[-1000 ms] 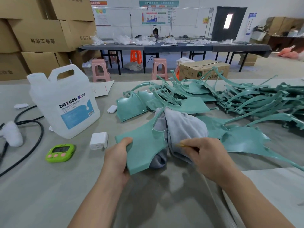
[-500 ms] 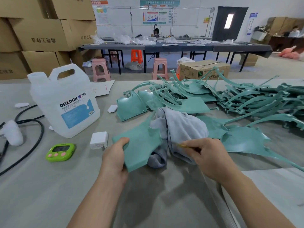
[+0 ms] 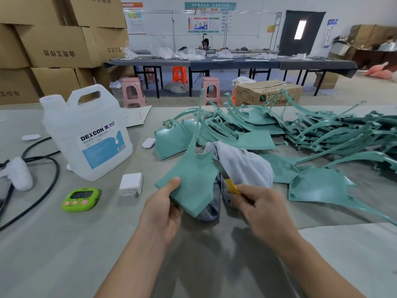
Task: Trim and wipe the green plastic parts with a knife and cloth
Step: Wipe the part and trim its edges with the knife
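While left hand [image 3: 163, 214] grips green part [image 3: 192, 179], right hand [image 3: 256, 211] pinches knife [image 3: 226, 177]; cloth [image 3: 245, 166] bunched behind blade, jug [image 3: 86, 134] well apart leftward.

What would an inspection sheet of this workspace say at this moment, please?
Surface: grey table, matte.
Job's things: part in hand; knife blade at its edge; cloth behind; pile of green parts to the right.
Clutter: jug, timer, charger.
Hands: left hand holds the part; right hand holds the knife.
Cables: black cable loops at left.
Surroundings: boxes, stools, far tables.
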`<state>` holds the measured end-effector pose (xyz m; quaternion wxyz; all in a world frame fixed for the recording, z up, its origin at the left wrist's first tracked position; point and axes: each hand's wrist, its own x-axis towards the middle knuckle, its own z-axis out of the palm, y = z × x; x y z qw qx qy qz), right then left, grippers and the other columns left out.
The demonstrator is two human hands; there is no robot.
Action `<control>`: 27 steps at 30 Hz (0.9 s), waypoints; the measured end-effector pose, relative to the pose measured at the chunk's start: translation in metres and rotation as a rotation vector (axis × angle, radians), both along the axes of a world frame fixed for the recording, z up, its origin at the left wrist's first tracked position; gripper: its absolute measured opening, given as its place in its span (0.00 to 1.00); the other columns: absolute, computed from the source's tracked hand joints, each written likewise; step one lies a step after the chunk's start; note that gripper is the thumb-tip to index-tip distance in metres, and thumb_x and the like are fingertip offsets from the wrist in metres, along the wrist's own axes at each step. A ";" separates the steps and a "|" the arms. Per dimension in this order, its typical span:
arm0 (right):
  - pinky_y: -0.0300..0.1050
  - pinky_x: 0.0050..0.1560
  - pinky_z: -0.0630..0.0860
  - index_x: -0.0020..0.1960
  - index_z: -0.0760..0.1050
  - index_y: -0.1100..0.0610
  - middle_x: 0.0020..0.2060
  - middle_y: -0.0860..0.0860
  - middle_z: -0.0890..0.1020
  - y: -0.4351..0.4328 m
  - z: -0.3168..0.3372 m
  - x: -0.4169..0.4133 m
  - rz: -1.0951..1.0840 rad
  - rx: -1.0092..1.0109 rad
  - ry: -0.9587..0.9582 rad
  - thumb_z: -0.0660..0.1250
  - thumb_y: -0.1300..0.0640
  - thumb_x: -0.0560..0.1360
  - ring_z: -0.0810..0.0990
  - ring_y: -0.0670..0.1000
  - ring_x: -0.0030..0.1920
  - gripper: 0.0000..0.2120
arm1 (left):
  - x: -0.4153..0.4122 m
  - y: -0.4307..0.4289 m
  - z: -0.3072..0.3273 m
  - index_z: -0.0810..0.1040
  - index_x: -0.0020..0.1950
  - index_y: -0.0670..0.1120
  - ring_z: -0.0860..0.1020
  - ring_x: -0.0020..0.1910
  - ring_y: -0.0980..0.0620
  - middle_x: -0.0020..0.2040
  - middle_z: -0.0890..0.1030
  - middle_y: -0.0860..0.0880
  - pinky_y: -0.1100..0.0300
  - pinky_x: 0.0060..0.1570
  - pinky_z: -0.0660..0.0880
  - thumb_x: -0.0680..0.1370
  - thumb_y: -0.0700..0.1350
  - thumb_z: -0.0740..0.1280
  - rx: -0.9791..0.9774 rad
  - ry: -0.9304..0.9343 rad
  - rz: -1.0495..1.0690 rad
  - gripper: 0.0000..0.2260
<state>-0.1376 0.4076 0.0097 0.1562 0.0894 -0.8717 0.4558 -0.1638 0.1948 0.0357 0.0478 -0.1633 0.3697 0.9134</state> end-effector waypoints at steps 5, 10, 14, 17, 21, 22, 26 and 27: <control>0.42 0.35 0.74 0.43 0.79 0.43 0.32 0.45 0.79 -0.008 0.007 0.009 0.121 0.093 0.055 0.67 0.52 0.80 0.75 0.47 0.31 0.08 | -0.002 -0.002 0.002 0.78 0.63 0.36 0.86 0.42 0.48 0.51 0.86 0.41 0.57 0.32 0.83 0.82 0.38 0.64 0.075 -0.061 -0.007 0.11; 0.31 0.31 0.67 0.50 0.83 0.38 0.28 0.41 0.76 -0.006 0.016 0.013 0.213 0.125 0.069 0.70 0.53 0.80 0.69 0.42 0.28 0.09 | -0.006 -0.007 0.002 0.77 0.67 0.37 0.86 0.35 0.50 0.47 0.87 0.43 0.60 0.29 0.81 0.82 0.40 0.65 0.071 -0.072 0.009 0.14; 0.32 0.37 0.71 0.54 0.84 0.38 0.36 0.36 0.83 0.005 0.023 0.010 0.231 0.169 0.013 0.72 0.55 0.78 0.79 0.40 0.35 0.12 | -0.005 -0.005 0.001 0.76 0.68 0.38 0.85 0.34 0.51 0.47 0.86 0.44 0.61 0.28 0.80 0.82 0.39 0.64 0.059 -0.055 0.005 0.15; 0.35 0.42 0.77 0.54 0.84 0.36 0.41 0.38 0.86 0.008 0.023 0.009 0.253 0.144 -0.003 0.73 0.54 0.77 0.83 0.46 0.39 0.12 | -0.005 -0.006 0.001 0.76 0.70 0.38 0.86 0.36 0.51 0.55 0.84 0.42 0.60 0.28 0.81 0.82 0.39 0.64 0.054 -0.046 0.002 0.16; 0.47 0.40 0.81 0.50 0.84 0.32 0.35 0.46 0.85 0.004 0.017 0.007 0.239 0.041 -0.052 0.67 0.39 0.72 0.81 0.53 0.36 0.09 | 0.000 -0.003 0.004 0.77 0.67 0.38 0.86 0.38 0.48 0.56 0.84 0.39 0.58 0.28 0.80 0.82 0.39 0.63 0.025 -0.042 -0.081 0.14; 0.44 0.38 0.80 0.49 0.85 0.35 0.33 0.47 0.84 0.004 0.014 0.005 0.236 0.019 -0.069 0.67 0.39 0.71 0.80 0.51 0.33 0.10 | 0.000 -0.003 0.005 0.78 0.65 0.38 0.86 0.38 0.47 0.55 0.85 0.39 0.57 0.28 0.80 0.82 0.39 0.63 0.020 -0.037 -0.096 0.13; 0.48 0.31 0.72 0.45 0.83 0.55 0.31 0.57 0.81 0.005 0.008 -0.004 0.156 -0.153 -0.102 0.68 0.43 0.71 0.73 0.48 0.28 0.15 | 0.001 -0.004 0.008 0.79 0.60 0.39 0.86 0.34 0.48 0.45 0.87 0.41 0.60 0.25 0.78 0.82 0.39 0.63 0.005 -0.040 -0.122 0.10; 0.50 0.30 0.71 0.43 0.83 0.56 0.30 0.58 0.80 0.007 0.008 -0.006 0.113 -0.191 -0.088 0.69 0.45 0.72 0.72 0.49 0.27 0.14 | 0.001 -0.005 0.009 0.80 0.58 0.39 0.85 0.33 0.48 0.43 0.87 0.42 0.60 0.25 0.78 0.82 0.39 0.63 0.002 -0.043 -0.125 0.09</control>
